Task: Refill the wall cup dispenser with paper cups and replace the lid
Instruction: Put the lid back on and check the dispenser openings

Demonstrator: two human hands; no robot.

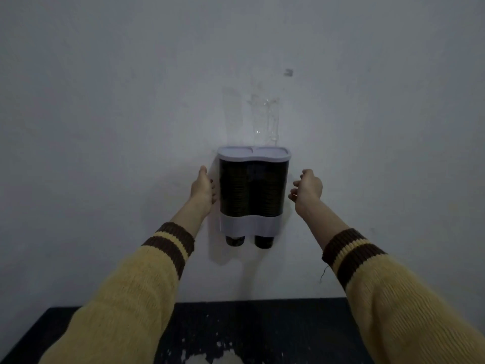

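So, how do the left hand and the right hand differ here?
The left hand is right at the side of the dispenser; the right hand is clear of it, with a gap between. The left hand's fingers are fairly straight; the right hand's are loosely curled. Both hold nothing and flank the dispenser at similar height.

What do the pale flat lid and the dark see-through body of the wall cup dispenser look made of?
Pale flat lid: probably moulded plastic, matte, with smooth rounded edges. Dark see-through body: likely tinted translucent plastic, since stacked cup rims show faintly through it.
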